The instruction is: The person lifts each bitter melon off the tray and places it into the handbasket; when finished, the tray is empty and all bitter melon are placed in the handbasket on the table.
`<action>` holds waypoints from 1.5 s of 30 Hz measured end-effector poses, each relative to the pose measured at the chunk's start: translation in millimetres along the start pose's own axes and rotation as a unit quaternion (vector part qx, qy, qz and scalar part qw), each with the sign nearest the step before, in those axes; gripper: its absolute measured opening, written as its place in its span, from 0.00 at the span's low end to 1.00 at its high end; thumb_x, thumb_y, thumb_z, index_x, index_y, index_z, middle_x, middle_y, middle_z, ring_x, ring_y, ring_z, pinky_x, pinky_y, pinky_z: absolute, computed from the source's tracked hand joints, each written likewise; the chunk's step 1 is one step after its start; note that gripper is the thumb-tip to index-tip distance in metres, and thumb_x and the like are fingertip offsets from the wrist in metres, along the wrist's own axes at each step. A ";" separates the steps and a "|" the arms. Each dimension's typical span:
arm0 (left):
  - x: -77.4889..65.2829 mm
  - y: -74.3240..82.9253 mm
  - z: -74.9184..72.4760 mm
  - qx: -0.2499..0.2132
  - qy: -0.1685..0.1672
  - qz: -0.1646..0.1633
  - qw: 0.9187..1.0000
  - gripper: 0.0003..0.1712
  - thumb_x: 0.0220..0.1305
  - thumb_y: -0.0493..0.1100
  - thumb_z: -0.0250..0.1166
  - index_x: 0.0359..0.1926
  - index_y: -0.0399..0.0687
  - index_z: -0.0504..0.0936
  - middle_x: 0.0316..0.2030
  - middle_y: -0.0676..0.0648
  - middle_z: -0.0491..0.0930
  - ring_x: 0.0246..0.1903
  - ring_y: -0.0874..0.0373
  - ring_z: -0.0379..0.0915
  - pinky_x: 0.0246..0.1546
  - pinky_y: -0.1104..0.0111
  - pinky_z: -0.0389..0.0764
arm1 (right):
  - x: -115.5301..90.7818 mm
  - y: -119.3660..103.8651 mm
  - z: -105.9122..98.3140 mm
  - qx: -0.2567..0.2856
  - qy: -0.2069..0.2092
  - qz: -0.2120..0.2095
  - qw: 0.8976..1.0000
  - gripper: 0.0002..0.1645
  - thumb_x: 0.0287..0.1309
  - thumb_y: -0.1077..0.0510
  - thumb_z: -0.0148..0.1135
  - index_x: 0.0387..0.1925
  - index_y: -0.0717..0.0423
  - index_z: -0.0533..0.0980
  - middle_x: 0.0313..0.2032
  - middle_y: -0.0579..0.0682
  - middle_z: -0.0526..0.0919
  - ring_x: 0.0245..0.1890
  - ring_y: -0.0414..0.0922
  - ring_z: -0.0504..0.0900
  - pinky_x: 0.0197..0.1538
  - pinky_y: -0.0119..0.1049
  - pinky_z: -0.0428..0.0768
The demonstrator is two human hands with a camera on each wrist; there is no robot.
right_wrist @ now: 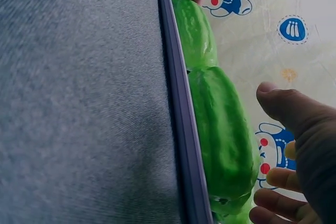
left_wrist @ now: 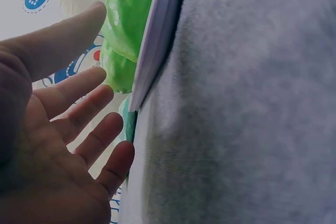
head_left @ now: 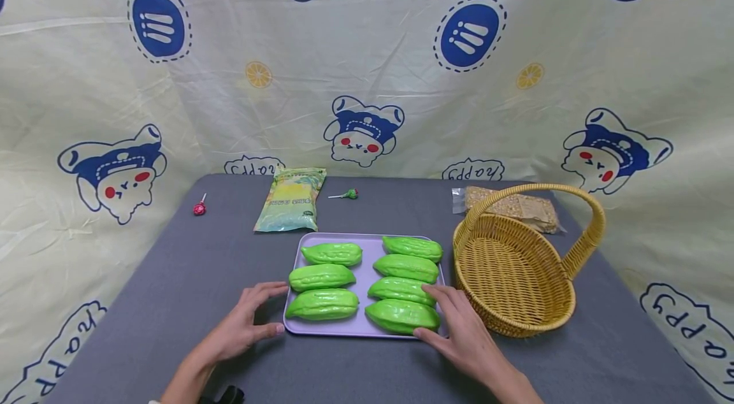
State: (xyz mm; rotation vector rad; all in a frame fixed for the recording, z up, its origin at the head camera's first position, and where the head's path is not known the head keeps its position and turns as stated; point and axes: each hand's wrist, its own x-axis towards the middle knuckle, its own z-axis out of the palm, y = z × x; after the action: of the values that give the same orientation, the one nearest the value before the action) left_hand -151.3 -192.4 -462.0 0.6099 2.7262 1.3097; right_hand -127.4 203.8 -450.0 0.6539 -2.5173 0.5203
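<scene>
A lilac tray (head_left: 364,325) lies on the table, bearing glossy green ridged gourds that look like bitter melons: three in the left column, such as this gourd (head_left: 323,304), and several in the right, with the nearest gourd (head_left: 402,316) at the front corner. My left hand (head_left: 248,322) is beside the tray's left edge, fingers spread and holding nothing; the left wrist view shows its palm (left_wrist: 58,166) bare. At the right edge, my right hand (head_left: 467,335) reaches past the front gourds, thumb and fingers apart. Whether its fingertips touch a gourd or the rim, I cannot tell.
A wicker basket (head_left: 510,264) with a tall handle stands right of the tray. Behind it lies a clear bag of grain-like pieces (head_left: 518,208). A green-yellow packet (head_left: 291,200), a green lollipop (head_left: 351,194) and a red lollipop (head_left: 199,208) lie toward the back.
</scene>
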 end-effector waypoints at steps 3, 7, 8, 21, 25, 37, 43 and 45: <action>0.4 -2.0 1.6 -0.004 -0.004 -0.001 1.000 0.36 0.51 0.50 0.70 0.62 0.48 0.71 0.63 0.46 0.68 0.58 0.50 0.56 0.56 0.53 0.61 | -1.0 1.7 2.2 -0.001 -0.002 -0.004 1.000 0.43 0.35 0.42 0.75 0.55 0.53 0.73 0.48 0.47 0.77 0.47 0.39 0.74 0.47 0.41 0.76; 1.8 -3.1 4.4 -0.003 -0.001 -0.002 1.000 0.36 0.50 0.51 0.71 0.61 0.50 0.71 0.62 0.47 0.68 0.57 0.52 0.56 0.55 0.54 0.60 | -2.1 3.8 5.2 -0.003 0.002 -0.008 1.000 0.42 0.33 0.42 0.76 0.53 0.53 0.75 0.46 0.46 0.78 0.46 0.38 0.72 0.46 0.40 0.75; 2.3 -3.3 5.0 -0.003 -0.001 -0.003 1.000 0.36 0.50 0.52 0.71 0.60 0.50 0.72 0.62 0.48 0.68 0.57 0.52 0.56 0.55 0.55 0.60 | -2.3 3.8 5.8 -0.004 0.001 -0.007 1.000 0.41 0.32 0.42 0.76 0.53 0.53 0.75 0.46 0.46 0.78 0.45 0.38 0.72 0.46 0.40 0.75; 8.3 -8.1 9.8 0.006 0.000 -0.008 1.000 0.33 0.48 0.52 0.72 0.56 0.51 0.74 0.60 0.47 0.69 0.55 0.50 0.58 0.47 0.59 0.55 | -4.5 4.3 12.6 0.022 -0.011 -0.003 1.000 0.39 0.32 0.42 0.76 0.50 0.51 0.77 0.42 0.41 0.74 0.42 0.33 0.67 0.41 0.32 0.70; 9.9 -8.9 10.2 0.009 -0.004 -0.015 1.000 0.34 0.48 0.53 0.72 0.56 0.52 0.74 0.60 0.47 0.69 0.56 0.49 0.57 0.48 0.58 0.55 | -4.4 4.2 14.2 0.031 -0.014 0.006 0.999 0.38 0.32 0.42 0.77 0.50 0.51 0.78 0.42 0.40 0.73 0.44 0.34 0.67 0.43 0.32 0.71; 11.8 -10.7 12.6 0.008 0.005 -0.004 1.000 0.33 0.47 0.53 0.73 0.55 0.51 0.75 0.58 0.48 0.70 0.54 0.50 0.58 0.47 0.59 0.54 | -4.2 4.4 19.7 0.029 -0.010 0.017 0.999 0.36 0.31 0.45 0.78 0.48 0.50 0.78 0.42 0.43 0.72 0.44 0.35 0.68 0.44 0.34 0.71; 13.3 -12.1 14.3 0.010 0.010 0.000 1.000 0.33 0.47 0.52 0.73 0.55 0.50 0.76 0.58 0.48 0.70 0.54 0.51 0.58 0.47 0.59 0.54 | -4.7 4.9 21.8 0.023 -0.010 0.019 0.999 0.36 0.31 0.46 0.78 0.48 0.49 0.78 0.42 0.44 0.71 0.44 0.36 0.69 0.44 0.34 0.71; 13.6 -12.3 14.8 0.010 0.012 0.001 1.000 0.33 0.47 0.52 0.73 0.55 0.50 0.76 0.58 0.48 0.70 0.54 0.51 0.58 0.47 0.60 0.54 | -4.9 4.8 22.2 0.021 -0.009 0.019 1.000 0.36 0.31 0.47 0.79 0.48 0.49 0.78 0.42 0.44 0.71 0.43 0.36 0.69 0.44 0.34 0.72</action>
State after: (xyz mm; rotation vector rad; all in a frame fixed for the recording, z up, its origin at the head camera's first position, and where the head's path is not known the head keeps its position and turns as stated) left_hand -164.6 -183.3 -479.1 0.6017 2.7621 1.3002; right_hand -134.1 199.0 -471.8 0.6312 -2.5460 0.5846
